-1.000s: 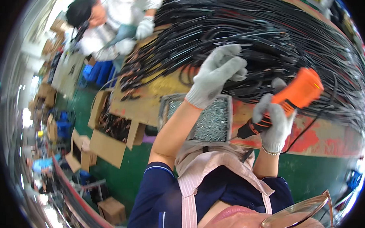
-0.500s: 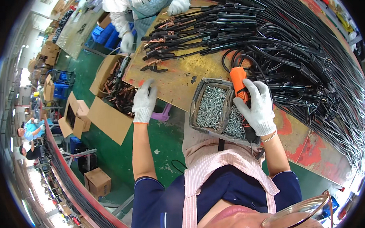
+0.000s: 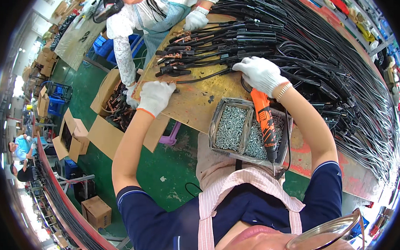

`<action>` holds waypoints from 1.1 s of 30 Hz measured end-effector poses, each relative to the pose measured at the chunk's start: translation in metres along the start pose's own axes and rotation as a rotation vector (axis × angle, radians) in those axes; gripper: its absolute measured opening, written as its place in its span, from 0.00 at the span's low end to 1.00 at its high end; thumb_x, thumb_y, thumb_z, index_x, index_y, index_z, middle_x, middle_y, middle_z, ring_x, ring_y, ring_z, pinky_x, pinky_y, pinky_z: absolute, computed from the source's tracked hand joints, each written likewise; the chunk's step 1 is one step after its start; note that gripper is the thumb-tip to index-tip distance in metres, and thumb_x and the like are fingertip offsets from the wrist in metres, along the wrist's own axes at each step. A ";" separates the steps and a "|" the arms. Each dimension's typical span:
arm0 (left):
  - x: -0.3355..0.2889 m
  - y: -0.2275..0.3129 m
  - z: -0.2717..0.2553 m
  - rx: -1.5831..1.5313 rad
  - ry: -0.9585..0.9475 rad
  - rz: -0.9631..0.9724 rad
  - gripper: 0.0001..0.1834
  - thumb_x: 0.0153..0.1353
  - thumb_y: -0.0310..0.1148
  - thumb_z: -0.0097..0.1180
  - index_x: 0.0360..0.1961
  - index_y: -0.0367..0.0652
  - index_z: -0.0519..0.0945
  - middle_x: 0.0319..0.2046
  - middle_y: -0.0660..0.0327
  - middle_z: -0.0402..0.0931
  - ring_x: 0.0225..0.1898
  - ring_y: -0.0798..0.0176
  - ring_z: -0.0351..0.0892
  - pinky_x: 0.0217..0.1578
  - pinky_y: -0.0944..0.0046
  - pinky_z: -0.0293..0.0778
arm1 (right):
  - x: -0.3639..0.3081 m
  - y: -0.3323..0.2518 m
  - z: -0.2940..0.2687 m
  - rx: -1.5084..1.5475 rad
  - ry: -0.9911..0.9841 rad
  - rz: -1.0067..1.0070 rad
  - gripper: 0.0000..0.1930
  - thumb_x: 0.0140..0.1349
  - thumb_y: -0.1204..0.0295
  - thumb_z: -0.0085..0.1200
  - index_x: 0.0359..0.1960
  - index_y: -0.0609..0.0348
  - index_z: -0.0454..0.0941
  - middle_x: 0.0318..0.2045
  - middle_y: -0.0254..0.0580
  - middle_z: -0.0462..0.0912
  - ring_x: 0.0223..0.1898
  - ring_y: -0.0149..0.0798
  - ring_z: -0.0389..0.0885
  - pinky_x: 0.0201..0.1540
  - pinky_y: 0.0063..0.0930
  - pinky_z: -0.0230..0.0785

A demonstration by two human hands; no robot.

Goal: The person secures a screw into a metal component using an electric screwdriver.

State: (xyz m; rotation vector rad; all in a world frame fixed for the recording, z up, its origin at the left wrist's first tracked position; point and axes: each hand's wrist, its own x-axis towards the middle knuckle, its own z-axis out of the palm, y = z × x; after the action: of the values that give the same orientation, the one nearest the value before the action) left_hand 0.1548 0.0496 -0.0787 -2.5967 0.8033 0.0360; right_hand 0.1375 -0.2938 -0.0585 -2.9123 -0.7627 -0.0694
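Observation:
My left hand (image 3: 155,98), in a white knit glove, is closed at the table's left edge with its fingertips on the end of a black cable (image 3: 203,79). A small dark piece shows beside those fingers, partly hidden. Toward the right, my gloved right hand (image 3: 261,74) has its fingers closed on the same cable, which runs between both hands just above the tabletop. Below the right forearm, an orange and black power screwdriver (image 3: 264,118) lies across a divided tray (image 3: 213,111) of small silver screws (image 3: 231,127), its bit toward me.
Black welding-clamp handles with copper ends (image 3: 173,55) and many cables (image 3: 338,36) cover the table's far and right sides. Across the corner, a co-worker's gloved hand (image 3: 196,19) rests on the table (image 3: 195,105); the other reaches by a carton (image 3: 103,95) of copper parts.
My right hand let go of the screwdriver, now lying on the tray, and moved up-left to the cable. My left hand closed at the table edge. The co-worker leaned in, one hand lower.

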 end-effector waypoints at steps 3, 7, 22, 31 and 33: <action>-0.007 -0.013 -0.032 -0.161 0.236 -0.024 0.07 0.56 0.36 0.58 0.36 0.52 0.82 0.32 0.58 0.80 0.37 0.54 0.82 0.35 0.54 0.77 | 0.027 0.015 0.019 -0.188 -0.091 0.057 0.16 0.60 0.72 0.51 0.50 0.45 0.78 0.44 0.42 0.80 0.47 0.46 0.80 0.47 0.40 0.76; -0.021 -0.017 -0.094 -0.201 0.581 0.053 0.08 0.52 0.37 0.63 0.35 0.52 0.82 0.31 0.62 0.79 0.36 0.57 0.79 0.38 0.56 0.74 | 0.044 0.015 0.013 -0.246 -0.173 0.136 0.13 0.60 0.71 0.51 0.47 0.48 0.79 0.44 0.43 0.80 0.49 0.47 0.81 0.47 0.40 0.76; -0.031 0.004 -0.119 -0.275 0.471 0.004 0.13 0.57 0.40 0.59 0.38 0.43 0.82 0.30 0.53 0.80 0.35 0.50 0.79 0.38 0.53 0.73 | 0.031 0.016 0.009 -0.242 -0.097 -0.010 0.12 0.57 0.69 0.57 0.44 0.50 0.79 0.47 0.39 0.79 0.51 0.43 0.78 0.52 0.36 0.72; -0.022 0.010 -0.146 -0.278 0.495 -0.010 0.12 0.58 0.39 0.57 0.36 0.41 0.81 0.29 0.51 0.79 0.34 0.48 0.79 0.38 0.52 0.73 | 0.032 -0.022 -0.007 0.368 0.111 -0.204 0.21 0.52 0.62 0.65 0.44 0.54 0.72 0.38 0.47 0.82 0.43 0.53 0.81 0.48 0.43 0.71; -0.028 0.015 -0.143 -0.224 0.413 0.004 0.13 0.59 0.40 0.56 0.37 0.42 0.82 0.29 0.51 0.80 0.34 0.48 0.79 0.38 0.52 0.73 | 0.038 -0.079 -0.029 0.411 0.020 -0.168 0.27 0.50 0.59 0.66 0.49 0.54 0.70 0.36 0.49 0.82 0.42 0.54 0.81 0.45 0.44 0.72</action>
State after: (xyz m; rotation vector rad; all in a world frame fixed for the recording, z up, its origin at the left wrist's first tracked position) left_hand 0.1096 -0.0034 0.0500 -2.8580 0.9935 -0.4476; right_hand 0.1317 -0.2112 -0.0178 -2.4550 -0.8964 0.0377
